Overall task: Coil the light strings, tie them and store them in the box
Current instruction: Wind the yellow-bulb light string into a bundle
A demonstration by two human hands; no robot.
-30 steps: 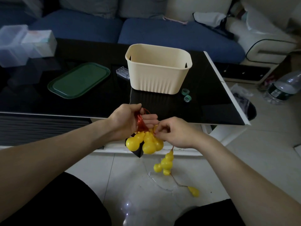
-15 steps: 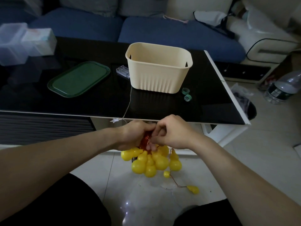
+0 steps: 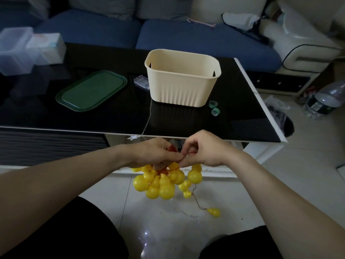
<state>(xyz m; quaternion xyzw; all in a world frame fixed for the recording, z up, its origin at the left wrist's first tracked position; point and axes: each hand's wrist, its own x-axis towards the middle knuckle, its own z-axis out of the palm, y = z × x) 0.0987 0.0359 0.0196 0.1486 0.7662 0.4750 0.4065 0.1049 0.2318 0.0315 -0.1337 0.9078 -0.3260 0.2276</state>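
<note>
The left hand grips the coiled red wire of a light string, and the right hand pinches a strand beside it. Yellow gourd-shaped bulbs hang bunched below both hands, over the floor, just off the tabletop's near edge; one bulb trails on a loose tail. The cream box stands open on the tabletop, with bare surface before it.

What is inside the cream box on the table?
Only the bare inner walls of the box show near its rim. The near wall hides the bottom, so anything lying there cannot be seen.
</note>
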